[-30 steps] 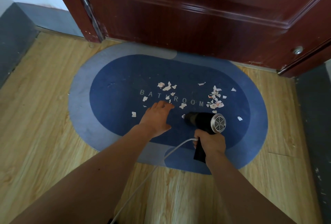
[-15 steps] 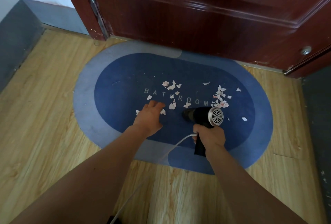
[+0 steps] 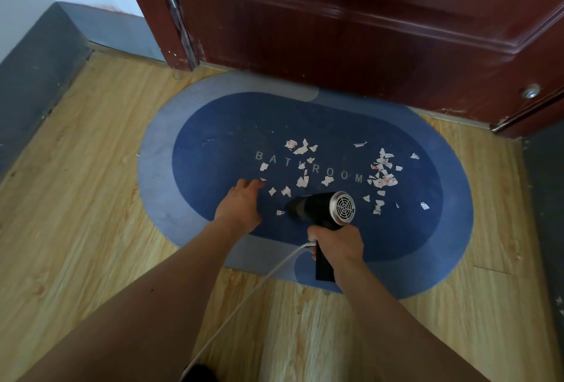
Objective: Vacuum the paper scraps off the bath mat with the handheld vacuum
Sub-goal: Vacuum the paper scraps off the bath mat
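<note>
My right hand (image 3: 335,244) is wrapped tight round the handle of the handheld vacuum (image 3: 320,209), nozzle pointing left and low over the bath mat (image 3: 229,125), just beside one small scrap (image 3: 279,212). My left hand (image 3: 241,204) lies flat, fingers straight, on the mat next to the nozzle. The paper scraps (image 3: 383,172) sit mid-mat around the lettering, thickest to the right. I'd pin the mat down, sweep slowly through the near pieces, then turn toward the right bunch, minding the white cord (image 3: 244,299)
</note>
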### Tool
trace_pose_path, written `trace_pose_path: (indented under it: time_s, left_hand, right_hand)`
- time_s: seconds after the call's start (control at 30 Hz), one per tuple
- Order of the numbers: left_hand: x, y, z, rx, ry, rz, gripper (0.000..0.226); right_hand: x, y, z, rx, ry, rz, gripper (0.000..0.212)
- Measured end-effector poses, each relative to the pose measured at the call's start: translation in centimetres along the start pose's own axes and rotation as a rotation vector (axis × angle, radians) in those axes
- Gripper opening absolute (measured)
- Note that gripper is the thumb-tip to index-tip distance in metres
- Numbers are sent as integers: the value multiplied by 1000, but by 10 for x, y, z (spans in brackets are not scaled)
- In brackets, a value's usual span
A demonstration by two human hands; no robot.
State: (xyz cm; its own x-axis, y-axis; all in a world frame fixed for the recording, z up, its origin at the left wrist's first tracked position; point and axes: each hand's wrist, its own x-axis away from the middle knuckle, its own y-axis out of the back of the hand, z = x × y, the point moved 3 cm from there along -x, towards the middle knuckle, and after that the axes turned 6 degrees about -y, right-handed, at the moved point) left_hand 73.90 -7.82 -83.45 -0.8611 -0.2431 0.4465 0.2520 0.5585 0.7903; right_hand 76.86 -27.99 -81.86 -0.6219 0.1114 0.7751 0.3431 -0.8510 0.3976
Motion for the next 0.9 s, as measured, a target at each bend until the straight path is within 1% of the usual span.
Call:
trace_pose_path:
  time_s: [0.1,0.23,0.37,0.5,0.63,0.77,0.83,0.9]
  left_hand:
    - [2,0,4,-8,-1,16,76]
    - [4,0,7,4,4,22,74]
    - [6,1,8,-4,8,27,73]
    - [6,1,6,-16,8,48,73]
    - [4,0,1,-6,-7,50,72]
    - [1,1,-5,1,-39,39,71]
    - [0,1,-8,-4,-49,40,70]
    - [-1,1,-10,-8,-57,45,70]
  right_hand:
    - [4,-6,-3,0,-7,28,20]
    - [8,-9,-5,3,-8,34,14]
    - [11,-12,-5,27,13,43,13]
    - [12,-6,-7,37,15,18,8]
    - [9,5,-14,71,30,-14,10]
    - [8,15,-20,153,73,-90,13]
    - [7,18,-22,136,85,-123,16]
    - [8,21,-21,90,91,-146,14]
